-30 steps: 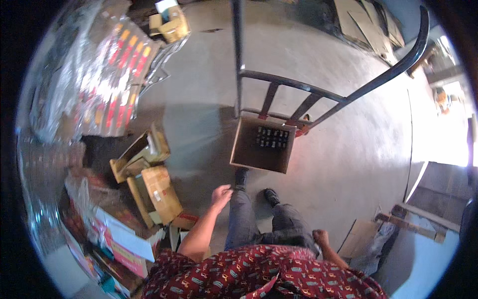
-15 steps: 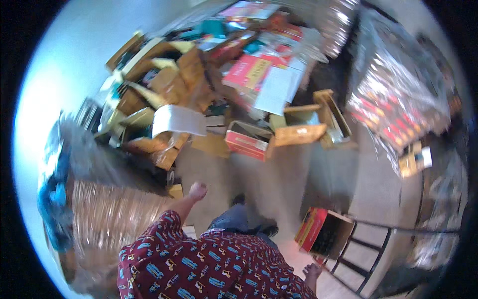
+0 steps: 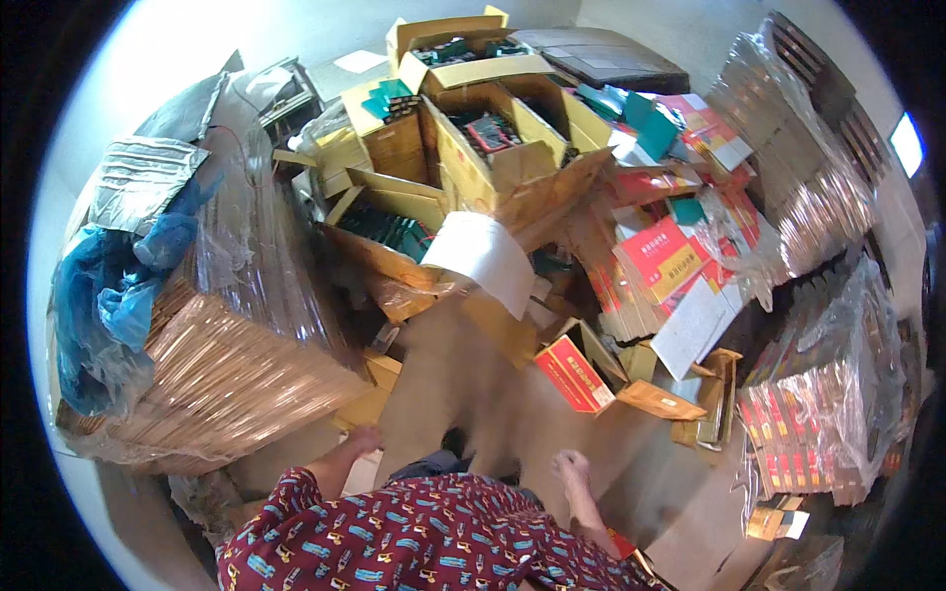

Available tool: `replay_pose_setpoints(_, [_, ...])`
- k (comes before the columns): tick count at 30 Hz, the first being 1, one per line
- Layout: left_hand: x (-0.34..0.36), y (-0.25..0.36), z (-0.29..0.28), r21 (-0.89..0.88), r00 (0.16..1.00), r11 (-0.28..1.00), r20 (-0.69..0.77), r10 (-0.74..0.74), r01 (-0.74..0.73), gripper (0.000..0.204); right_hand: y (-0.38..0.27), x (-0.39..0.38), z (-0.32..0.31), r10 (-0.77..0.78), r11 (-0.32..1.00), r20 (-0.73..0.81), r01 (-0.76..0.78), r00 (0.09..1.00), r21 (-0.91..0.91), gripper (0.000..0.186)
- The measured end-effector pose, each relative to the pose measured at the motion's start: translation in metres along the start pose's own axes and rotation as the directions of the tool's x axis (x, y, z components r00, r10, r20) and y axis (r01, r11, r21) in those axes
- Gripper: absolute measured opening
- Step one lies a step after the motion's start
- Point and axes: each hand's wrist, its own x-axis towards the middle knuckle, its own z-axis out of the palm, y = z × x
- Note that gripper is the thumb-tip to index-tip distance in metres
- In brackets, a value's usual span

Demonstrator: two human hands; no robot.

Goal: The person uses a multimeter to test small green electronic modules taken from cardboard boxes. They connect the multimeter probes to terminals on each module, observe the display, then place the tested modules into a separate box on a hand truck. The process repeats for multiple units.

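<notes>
My left hand (image 3: 366, 439) hangs at my side, fingers curled in, near a small brown carton (image 3: 382, 372) by the wrapped stack. Held forward on the other side, my right hand (image 3: 570, 463) is loosely closed. I see nothing in either hand. Ahead on the floor stands an open red and white carton (image 3: 574, 376), apart from my hands. Beside it are brown open boxes (image 3: 662, 401). Low by my right forearm, the edge of another red carton (image 3: 623, 545) shows, mostly hidden by my shirt.
Film-wrapped flat cardboard (image 3: 227, 374) fills the left, with blue plastic (image 3: 108, 295) on it. Open cartons (image 3: 394, 212) with green items stand ahead, a white sheet (image 3: 478, 258) beside them. Red flattened cartons (image 3: 662, 258) are piled right of them; a wrapped stack (image 3: 793, 428) stands far right.
My view has swung left, so the piles sit further right in the picture. My right hand has come forward from beside the red carton near the black rack, and its spread fingers have curled.
</notes>
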Motion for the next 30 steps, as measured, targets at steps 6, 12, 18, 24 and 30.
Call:
replay_pose_setpoints(6, [0.039,0.079,-0.106,-0.734,0.95,0.672,-0.271,-0.152,-0.102,0.034,-0.19,0.083,0.16,-0.116,0.958,0.347,0.197,0.931,-0.209,0.03])
replay_pose_setpoints(12, [0.05,0.094,-0.121,-0.833,0.952,0.552,-0.19,-0.241,-0.026,0.042,-0.295,0.185,0.27,-0.23,0.905,0.464,0.364,0.855,-0.22,0.032])
replay_pose_setpoints(18, [0.084,0.121,-0.163,-0.811,0.92,0.548,-0.034,-0.39,0.203,0.039,-0.36,0.325,0.332,-0.376,0.715,0.533,0.603,0.758,-0.354,0.032])
replay_pose_setpoints(24, [0.142,0.175,-0.237,-0.73,0.867,0.675,-0.402,-0.295,-0.109,0.035,-0.436,0.345,0.421,-0.376,0.066,0.763,0.836,0.526,-0.544,0.051])
replay_pose_setpoints(30, [0.233,0.276,-0.353,-0.97,0.989,0.198,0.133,-0.064,0.143,0.048,-0.445,0.424,0.47,0.098,-0.164,0.614,0.622,0.783,-0.766,0.055])
